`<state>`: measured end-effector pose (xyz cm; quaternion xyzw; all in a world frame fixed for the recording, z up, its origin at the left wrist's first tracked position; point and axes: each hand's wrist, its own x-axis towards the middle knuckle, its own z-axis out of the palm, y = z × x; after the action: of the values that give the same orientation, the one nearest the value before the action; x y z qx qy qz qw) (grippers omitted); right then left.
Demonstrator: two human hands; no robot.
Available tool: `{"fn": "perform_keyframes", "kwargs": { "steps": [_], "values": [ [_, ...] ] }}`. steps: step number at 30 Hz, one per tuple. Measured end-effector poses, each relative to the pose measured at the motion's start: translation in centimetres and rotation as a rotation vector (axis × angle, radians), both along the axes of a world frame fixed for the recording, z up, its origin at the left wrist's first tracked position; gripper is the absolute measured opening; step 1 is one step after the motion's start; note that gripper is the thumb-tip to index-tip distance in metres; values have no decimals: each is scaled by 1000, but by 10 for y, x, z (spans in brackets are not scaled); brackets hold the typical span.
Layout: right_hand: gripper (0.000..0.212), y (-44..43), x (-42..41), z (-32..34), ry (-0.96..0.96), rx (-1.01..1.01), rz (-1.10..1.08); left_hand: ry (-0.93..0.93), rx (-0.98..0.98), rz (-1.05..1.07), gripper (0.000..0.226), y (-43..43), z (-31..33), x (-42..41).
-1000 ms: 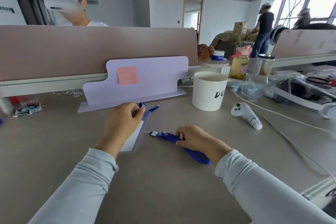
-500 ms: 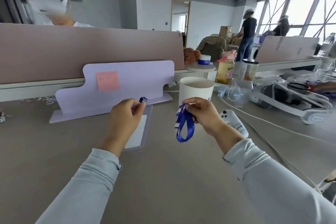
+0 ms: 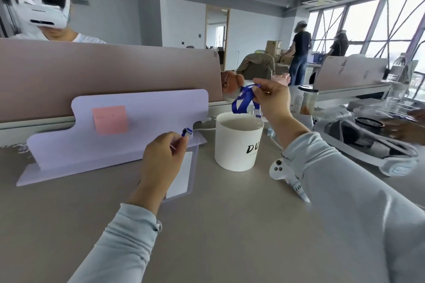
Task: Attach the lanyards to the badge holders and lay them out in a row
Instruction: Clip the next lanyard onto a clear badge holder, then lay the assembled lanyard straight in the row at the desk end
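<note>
Left hand (image 3: 164, 156) pinches clip (image 3: 186, 132) at holder (image 3: 184, 177) top, probably steadying it. Right hand (image 3: 272, 99) pinches lanyard (image 3: 241, 102) aloft, likely so it hangs untangled.

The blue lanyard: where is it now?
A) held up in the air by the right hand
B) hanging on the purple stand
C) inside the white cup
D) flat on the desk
A: the right hand pinches the blue lanyard, which hangs clear of the desk.
</note>
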<state>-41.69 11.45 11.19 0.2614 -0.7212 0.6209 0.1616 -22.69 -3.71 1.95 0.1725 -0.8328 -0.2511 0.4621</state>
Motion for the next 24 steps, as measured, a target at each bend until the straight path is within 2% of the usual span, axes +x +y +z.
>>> {"fn": "perform_keyframes", "kwargs": {
  "steps": [7, 11, 14, 16, 17, 19, 21, 24],
  "values": [
    [24, -18, -12, -18, 1, 97, -79, 2, 34, 10, 26, -10, -6, -3],
    [30, -16, -9, -29, 32, 339, -128, -19, 40, -10, 24, -10, -8, -2],
    [41, -13, -4, -33, -50, 516, -96, -58, 46, -33, 24, -6, -6, 0],
    [45, -13, 10, -32, 37, 548, -75, -133, 73, -67, 23, -3, 0, 4],
    [42, -15, 21, -32, 108, 529, 1, -183, 97, -96, 23, -3, 4, 7],
    [35, -20, 50, -35, 168, 491, 320, -289, 122, -164, 21, -5, 14, 18],
    [40, -28, 77, -42, 155, 587, 612, -355, 149, -213, 21, -11, 23, 34],
    [46, -42, 104, -57, 110, 734, 805, -370, 248, -227, 22, -19, 31, 71]
  ]
}}
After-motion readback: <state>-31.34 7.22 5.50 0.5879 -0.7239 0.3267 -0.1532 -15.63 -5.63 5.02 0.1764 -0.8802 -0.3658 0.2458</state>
